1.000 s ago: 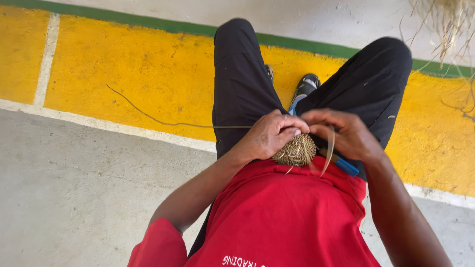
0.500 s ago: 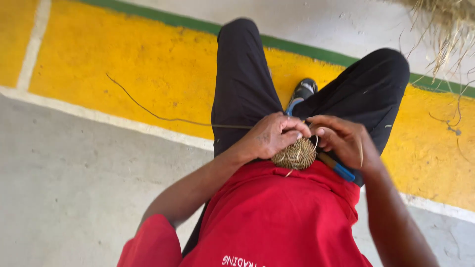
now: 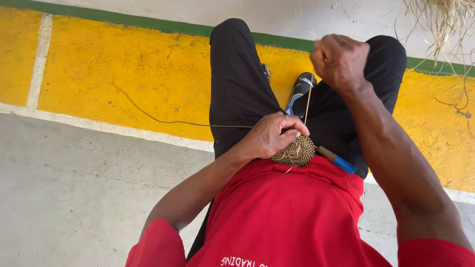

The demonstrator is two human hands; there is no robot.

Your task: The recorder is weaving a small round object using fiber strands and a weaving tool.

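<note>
A small round woven straw disc [image 3: 295, 151] rests on my lap against my red shirt. My left hand [image 3: 271, 135] grips its upper edge. My right hand [image 3: 339, 59] is raised above my right knee, closed in a fist on a thin straw strand [image 3: 308, 104] that runs taut down to the disc. Another long strand [image 3: 163, 119] trails from the disc leftward over the yellow floor. A tool with a blue handle [image 3: 337, 160] lies on my lap just right of the disc.
I sit with black-trousered legs [image 3: 237, 84] stretched over a yellow painted floor band [image 3: 123, 74] edged by a green stripe and white lines. Grey concrete [image 3: 74, 198] lies at the left. A heap of loose dry straw [image 3: 440, 20] sits at the top right.
My right hand has left the disc and risen up and to the right, pulling a strand tight. My left hand stays on the disc.
</note>
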